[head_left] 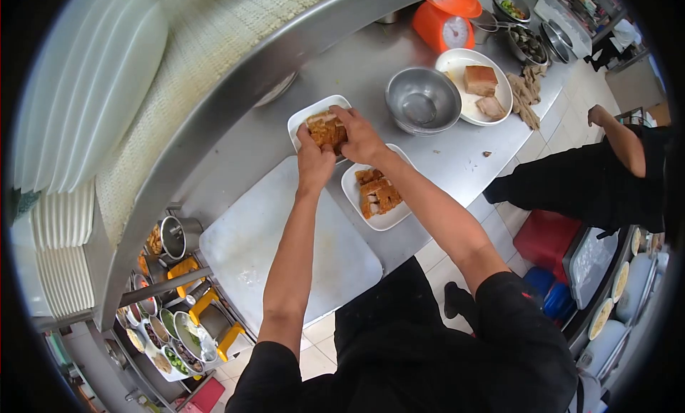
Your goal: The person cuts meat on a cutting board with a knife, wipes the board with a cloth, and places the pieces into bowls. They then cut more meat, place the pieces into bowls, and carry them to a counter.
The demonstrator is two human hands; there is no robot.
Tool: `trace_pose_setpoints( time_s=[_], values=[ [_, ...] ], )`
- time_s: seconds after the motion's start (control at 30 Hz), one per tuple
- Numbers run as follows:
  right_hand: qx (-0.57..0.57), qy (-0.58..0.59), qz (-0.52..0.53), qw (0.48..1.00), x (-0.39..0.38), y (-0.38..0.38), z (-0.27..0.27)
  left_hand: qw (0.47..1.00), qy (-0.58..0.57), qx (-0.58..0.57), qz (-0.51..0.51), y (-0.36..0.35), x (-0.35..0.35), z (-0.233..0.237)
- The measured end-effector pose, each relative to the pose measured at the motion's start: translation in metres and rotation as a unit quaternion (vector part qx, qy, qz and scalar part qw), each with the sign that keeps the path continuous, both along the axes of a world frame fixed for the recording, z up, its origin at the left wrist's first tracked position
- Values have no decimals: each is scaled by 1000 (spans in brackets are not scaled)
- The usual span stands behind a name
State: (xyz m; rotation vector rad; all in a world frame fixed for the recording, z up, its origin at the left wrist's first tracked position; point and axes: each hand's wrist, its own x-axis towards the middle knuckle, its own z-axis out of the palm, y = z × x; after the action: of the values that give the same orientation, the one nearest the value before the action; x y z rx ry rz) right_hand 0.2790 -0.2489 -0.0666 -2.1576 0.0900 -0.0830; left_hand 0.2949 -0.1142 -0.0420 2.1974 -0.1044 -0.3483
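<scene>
Sliced, golden-brown fried meat (327, 129) lies in a white dish (293, 122) on the steel counter. My left hand (315, 159) grips the near left side of the slices, its fingers curled against them. From the right, my right hand (361, 137) closes on the same slices, with its fingertips at their far edge. Parts of the slices and of the dish are hidden under my hands. Just below my right forearm stands a second white dish (394, 222) holding more sliced fried meat (378, 196). A white cutting board (285, 231) lies nearest to my left forearm.
A steel bowl (422, 100) and a white plate (506, 93) with pale meat blocks stand to the right. Behind them is an orange scale (442, 29). A steel shelf edge (235, 77) curves overhead at the left. A person in black (599, 170) stands at the right.
</scene>
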Motion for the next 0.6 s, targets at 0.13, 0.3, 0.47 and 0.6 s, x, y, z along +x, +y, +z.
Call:
trace_pose_setpoints(
  time_s=[0.13, 0.3, 0.47, 0.6],
  values=[
    [-27, -40, 36, 998, -3, -3, 3, 998, -36, 25, -49, -2, 5, -22],
    [22, -143, 4, 990, -50, -12, 37, 973, -166, 130, -92, -2, -4, -29],
    [-10, -131, -196, 972, -141, -42, 41, 972, -228, 45, -15, 19, -19, 5],
    [62, 47, -254, 964, -188, -49, 16, 983, 3, 127, 133, 49, -10, -9]
  ],
)
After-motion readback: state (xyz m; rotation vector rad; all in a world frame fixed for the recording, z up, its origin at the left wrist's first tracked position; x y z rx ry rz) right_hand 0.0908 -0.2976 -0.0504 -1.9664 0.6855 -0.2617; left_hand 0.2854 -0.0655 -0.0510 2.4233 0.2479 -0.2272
